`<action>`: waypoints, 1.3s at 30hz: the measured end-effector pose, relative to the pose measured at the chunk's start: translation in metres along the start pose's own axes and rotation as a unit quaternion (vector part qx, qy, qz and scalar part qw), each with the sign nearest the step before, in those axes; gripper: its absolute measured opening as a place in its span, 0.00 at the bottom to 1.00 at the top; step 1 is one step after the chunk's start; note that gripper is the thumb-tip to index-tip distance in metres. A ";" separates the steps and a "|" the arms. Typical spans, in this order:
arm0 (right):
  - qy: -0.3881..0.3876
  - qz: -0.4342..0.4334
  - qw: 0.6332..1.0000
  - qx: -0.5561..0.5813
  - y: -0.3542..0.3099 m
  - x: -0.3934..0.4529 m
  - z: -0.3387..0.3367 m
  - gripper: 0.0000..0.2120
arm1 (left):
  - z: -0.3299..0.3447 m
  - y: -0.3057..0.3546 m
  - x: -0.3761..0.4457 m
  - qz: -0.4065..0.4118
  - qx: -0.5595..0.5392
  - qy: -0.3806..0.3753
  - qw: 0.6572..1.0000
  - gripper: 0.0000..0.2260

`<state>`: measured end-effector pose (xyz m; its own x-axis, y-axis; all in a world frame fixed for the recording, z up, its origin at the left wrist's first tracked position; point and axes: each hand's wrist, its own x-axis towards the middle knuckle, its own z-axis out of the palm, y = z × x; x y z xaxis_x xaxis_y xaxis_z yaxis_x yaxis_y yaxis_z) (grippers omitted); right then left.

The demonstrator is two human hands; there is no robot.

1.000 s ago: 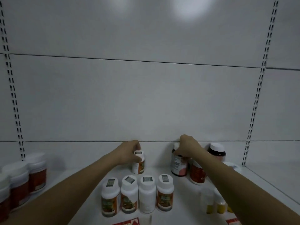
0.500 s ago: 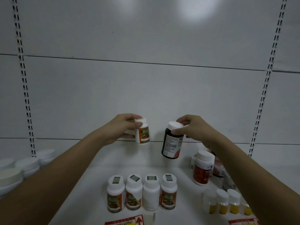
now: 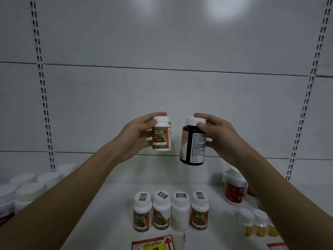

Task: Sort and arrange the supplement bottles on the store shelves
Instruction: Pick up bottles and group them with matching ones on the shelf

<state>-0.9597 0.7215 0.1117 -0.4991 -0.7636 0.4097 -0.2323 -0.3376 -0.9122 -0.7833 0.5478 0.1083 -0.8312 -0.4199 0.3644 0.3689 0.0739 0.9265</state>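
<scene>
Two bottles are held up in front of the back panel, above the shelf (image 3: 117, 204): a white bottle (image 3: 161, 133) with an orange-green label, upright, and a dark bottle (image 3: 193, 143) with a white cap, tilted slightly (print side facing the camera). Below, a row of four white-capped bottles (image 3: 171, 212) is lined up at the shelf front, unobstructed. White bottle is gripped by the left hand (image 3: 138, 136), fingers wrapped round it; dark bottle is gripped by the right hand (image 3: 219, 136) at cap and side.

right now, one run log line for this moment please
left hand: holds white bottle | right hand: holds dark bottle | both raised above shelf | front row of four: standing
</scene>
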 end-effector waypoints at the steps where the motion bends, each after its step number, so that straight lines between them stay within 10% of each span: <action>1: -0.005 -0.003 1.000 0.000 -0.001 0.000 0.002 0.15 | -0.001 0.001 -0.001 0.001 0.000 0.000 1.000 0.15; 24: 0.016 0.024 1.000 0.002 0.032 -0.019 0.012 0.18 | -0.075 -0.071 -0.044 -0.063 0.030 0.080 0.994 0.13; 39: 0.006 0.036 0.999 -0.007 0.034 -0.032 0.028 0.17 | -0.071 -0.123 -0.074 -0.162 0.086 0.004 0.983 0.16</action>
<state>-0.9288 0.7188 0.0673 -0.5251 -0.7791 0.3424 -0.2067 -0.2735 -0.9394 -0.7374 0.5058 -0.0395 -0.8901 -0.4532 0.0484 0.0101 0.0865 0.9962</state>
